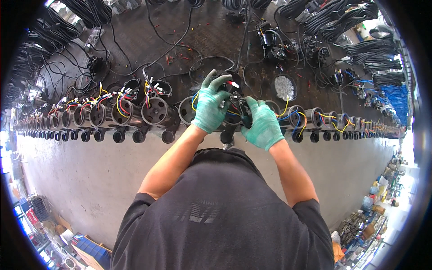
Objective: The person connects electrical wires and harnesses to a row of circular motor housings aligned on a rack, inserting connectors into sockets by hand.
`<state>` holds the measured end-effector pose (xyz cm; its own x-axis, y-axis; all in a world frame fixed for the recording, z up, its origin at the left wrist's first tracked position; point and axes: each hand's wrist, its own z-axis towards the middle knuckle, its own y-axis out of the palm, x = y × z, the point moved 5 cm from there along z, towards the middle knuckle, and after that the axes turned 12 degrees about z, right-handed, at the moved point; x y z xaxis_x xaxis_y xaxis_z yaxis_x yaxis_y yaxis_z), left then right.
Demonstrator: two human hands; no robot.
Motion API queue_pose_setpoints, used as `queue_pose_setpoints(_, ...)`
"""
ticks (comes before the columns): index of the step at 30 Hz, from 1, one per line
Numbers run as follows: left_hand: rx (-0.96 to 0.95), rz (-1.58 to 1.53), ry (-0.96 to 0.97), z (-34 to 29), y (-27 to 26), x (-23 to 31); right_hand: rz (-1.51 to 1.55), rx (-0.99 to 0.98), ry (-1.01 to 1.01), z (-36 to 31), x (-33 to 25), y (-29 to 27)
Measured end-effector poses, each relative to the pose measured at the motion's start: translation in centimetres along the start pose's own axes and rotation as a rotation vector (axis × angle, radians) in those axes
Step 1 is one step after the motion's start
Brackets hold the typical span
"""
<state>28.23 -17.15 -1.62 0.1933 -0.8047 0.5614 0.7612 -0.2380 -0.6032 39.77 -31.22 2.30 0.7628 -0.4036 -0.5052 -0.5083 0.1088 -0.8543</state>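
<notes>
My right hand (263,124), in a green glove, is closed around a dark hand tool that looks like pliers (243,110). The tool's head points up and left, toward my left hand. My left hand (210,107), also gloved in green, is curled beside that head, its fingers partly bent and its thumb toward the tool. What lies between its fingertips is too small to make out. Thin wires run just below the tool's head, and a white connector with a red wire (234,84) shows above it. Both hands are over a black round housing (185,110) in the row.
A long row of black cylindrical housings (155,111) with coloured wires lines the bench edge. Behind stand a tub of small clear pieces (284,87) and a dark motor-like assembly (270,40). Coiled black cables (90,11) lie along the far side of the dark bench (135,36).
</notes>
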Motion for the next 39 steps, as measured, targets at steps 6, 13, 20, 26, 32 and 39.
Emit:
queue_pose_setpoints(6,0.010,-0.016,0.019,-0.1,0.0,-0.3,-0.021,-0.080,-0.043,1.2,0.5,0.6)
queue_pose_setpoints(13,0.007,-0.027,0.016,0.3,-0.1,0.5,-0.026,-0.128,-0.064,1.6,1.9,0.2)
queue_pose_setpoints(20,-0.003,0.048,0.090,0.8,-0.4,1.1,0.165,-0.137,-0.108,-0.3,-0.2,-3.7)
queue_pose_setpoints(26,-0.016,0.012,0.040,0.6,-0.4,0.4,0.163,0.253,-0.053,-2.0,5.1,-10.8)
queue_pose_setpoints(32,-0.051,0.004,-0.061,0.4,-0.4,0.3,0.066,0.619,0.248,-6.5,26.0,-20.4)
queue_pose_setpoints(39,-0.055,-0.017,-0.042,0.4,0.2,0.3,-0.088,0.454,0.502,-9.2,40.5,-18.0)
